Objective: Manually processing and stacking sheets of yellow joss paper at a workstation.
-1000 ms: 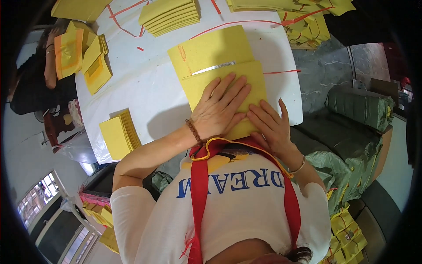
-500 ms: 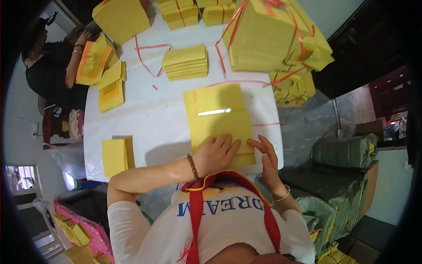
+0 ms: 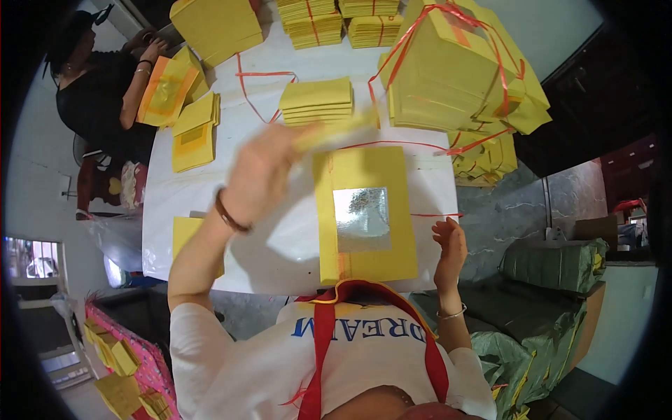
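My left hand point(image 3: 260, 171), smeared by motion, is raised over the table and pinches a folded yellow paper point(image 3: 339, 133). This paper is in front of a pile of folded yellow papers point(image 3: 316, 101) and partly hides its near edge. Before me lies a flat yellow paper sheet point(image 3: 329, 231) with a silver foil square point(image 3: 362, 213) on its middle. It seems to top a stack, whose depth I cannot tell. My right hand point(image 3: 451, 252) hovers beside the table's right edge, fingers loosely bent and apart, holding nothing.
Big yellow bundles tied with red ribbon point(image 3: 448, 77) stand at the far right. More yellow papers point(image 3: 187, 234) lie at the left, partly behind my left arm. A person in black point(image 3: 94, 98) handles papers at the far left. Green wrapped bales point(image 3: 553, 266) sit to the right.
My left hand has lifted off the near sheet and moved away from me with a folded paper. A sheet with its foil square fully showing now lies there. My right hand has shifted right.
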Action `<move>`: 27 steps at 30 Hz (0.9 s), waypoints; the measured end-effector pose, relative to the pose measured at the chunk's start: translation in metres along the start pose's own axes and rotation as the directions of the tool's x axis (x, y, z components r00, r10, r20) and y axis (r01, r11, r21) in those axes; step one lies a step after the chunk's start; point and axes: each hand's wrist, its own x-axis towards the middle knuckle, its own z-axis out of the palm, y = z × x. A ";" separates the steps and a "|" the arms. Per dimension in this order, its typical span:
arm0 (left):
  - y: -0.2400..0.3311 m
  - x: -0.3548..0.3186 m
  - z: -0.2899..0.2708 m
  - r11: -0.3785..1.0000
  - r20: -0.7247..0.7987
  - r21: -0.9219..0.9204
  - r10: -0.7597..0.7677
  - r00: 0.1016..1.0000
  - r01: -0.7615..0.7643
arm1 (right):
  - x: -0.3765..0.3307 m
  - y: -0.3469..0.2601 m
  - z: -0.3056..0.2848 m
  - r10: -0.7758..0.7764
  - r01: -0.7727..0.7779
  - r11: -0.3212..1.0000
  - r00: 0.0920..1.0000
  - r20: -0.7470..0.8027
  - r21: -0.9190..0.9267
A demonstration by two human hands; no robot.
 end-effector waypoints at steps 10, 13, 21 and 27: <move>-0.209 0.047 0.107 0.811 -0.013 0.566 0.189 0.982 -0.149 | 0.003 0.029 0.006 0.116 -0.114 0.990 0.993 0.015 -0.083; -0.234 0.023 0.138 0.900 0.241 0.430 -0.039 0.970 -0.070 | 0.014 0.022 0.005 0.136 -0.131 0.983 0.990 0.027 -0.125; -0.224 0.025 0.139 0.896 0.368 0.443 -0.202 0.907 0.020 | 0.136 0.028 0.050 0.245 -0.003 0.901 0.830 0.502 -0.435; -0.212 0.008 0.161 0.888 0.225 0.429 -0.283 0.932 0.166 | 0.242 0.024 0.143 0.406 -0.063 0.833 0.745 0.529 -0.550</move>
